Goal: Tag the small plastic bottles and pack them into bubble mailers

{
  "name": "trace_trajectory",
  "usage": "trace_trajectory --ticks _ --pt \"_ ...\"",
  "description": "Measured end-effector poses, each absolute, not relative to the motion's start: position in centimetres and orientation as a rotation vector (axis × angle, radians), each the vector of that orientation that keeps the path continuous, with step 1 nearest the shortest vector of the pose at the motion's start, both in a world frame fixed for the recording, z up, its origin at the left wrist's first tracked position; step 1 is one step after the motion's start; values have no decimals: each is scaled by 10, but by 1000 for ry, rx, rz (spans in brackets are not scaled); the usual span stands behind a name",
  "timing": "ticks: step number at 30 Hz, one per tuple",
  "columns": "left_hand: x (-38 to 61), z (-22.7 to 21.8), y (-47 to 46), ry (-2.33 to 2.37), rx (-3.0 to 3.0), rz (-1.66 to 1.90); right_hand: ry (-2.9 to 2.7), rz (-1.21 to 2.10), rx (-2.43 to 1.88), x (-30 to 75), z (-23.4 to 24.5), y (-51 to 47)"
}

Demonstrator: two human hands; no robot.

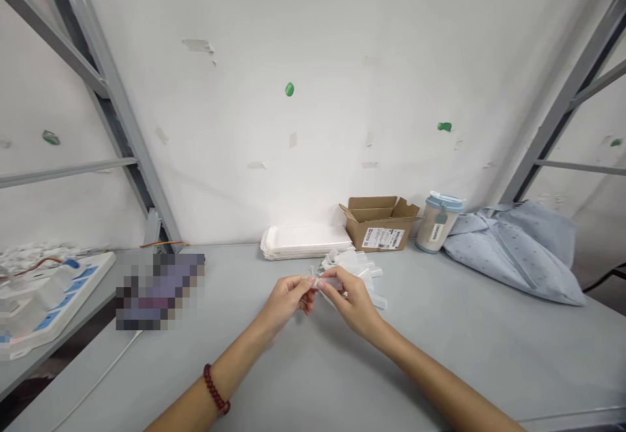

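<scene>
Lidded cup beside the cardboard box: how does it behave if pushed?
The lidded cup looks apt to tip if pushed near the top, since it narrows toward its base. Once down, its round body would probably roll. The bag beside it might cushion a fall that way. Contents hidden; weight unclear.

V. bright pic, soft light prob. from above. White wall (332, 125) palest mid. Faint shadow on table (313, 380) under right hand (355, 298). Blocky squares blur dark thing (163, 292) on L. Edges look stretched, bit fuzzy.
</scene>
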State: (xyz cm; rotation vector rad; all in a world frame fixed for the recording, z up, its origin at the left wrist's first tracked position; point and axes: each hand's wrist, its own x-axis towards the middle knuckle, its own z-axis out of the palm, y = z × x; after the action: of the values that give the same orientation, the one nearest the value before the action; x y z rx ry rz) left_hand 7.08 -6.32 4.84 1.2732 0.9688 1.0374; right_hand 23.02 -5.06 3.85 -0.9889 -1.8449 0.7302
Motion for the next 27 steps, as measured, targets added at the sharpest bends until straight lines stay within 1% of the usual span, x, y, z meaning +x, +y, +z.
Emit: trace_trajectory --ticks 3,6,8,13,16,19,27 --pt "71 48 -62 1022 1336 1053 -1863 742 -990 231 40 -50" --pt "71 48 -62 1054 1424 1060 -1810 822 -1018 231 40 -48" --pt "71 48 -62 1087 1482 1055 -1732 966 -1016 232 40 -47" --pt "73 48 -66 1148 1680 1085 -1450 1474 -929 231 43 -47" --pt "72 48 -68 1152 1789 1081 -1382 1607 -926 231 47 -48" --pt "70 50 -67 1137 1809 1090 -1390 1531 -903 230 49 -49" --pt "65 47 -57 1177 1536 1192 -1453 1183 -944 236 44 -39"
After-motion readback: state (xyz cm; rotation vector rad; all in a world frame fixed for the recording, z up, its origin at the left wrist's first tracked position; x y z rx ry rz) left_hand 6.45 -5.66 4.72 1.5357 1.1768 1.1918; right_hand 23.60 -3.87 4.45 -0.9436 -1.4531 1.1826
